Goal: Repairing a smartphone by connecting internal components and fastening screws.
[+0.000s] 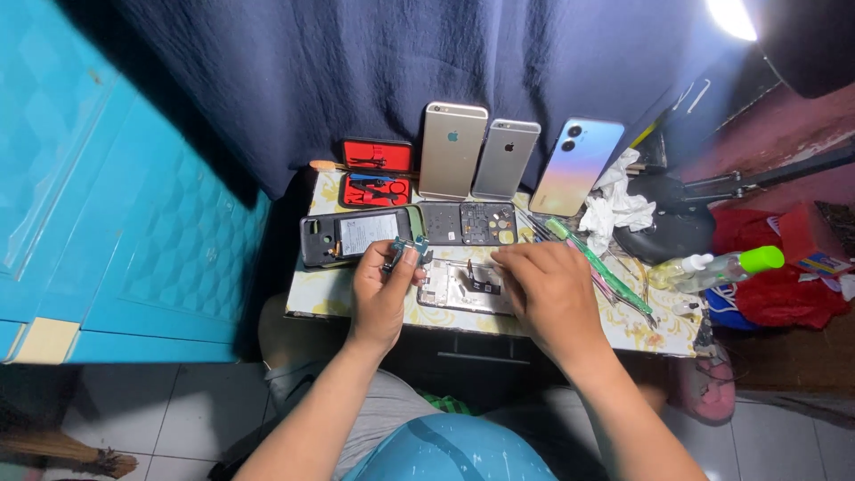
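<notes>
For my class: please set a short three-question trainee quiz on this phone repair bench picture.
1. True or false: the left hand holds a small circuit board.
2. How many phones lean upright against the dark curtain?
3. The right hand rests on: A) the open phone frame B) the red tool case C) the clear bottle with green cap.

Key: 1 true; 2 three; 3 A.
</notes>
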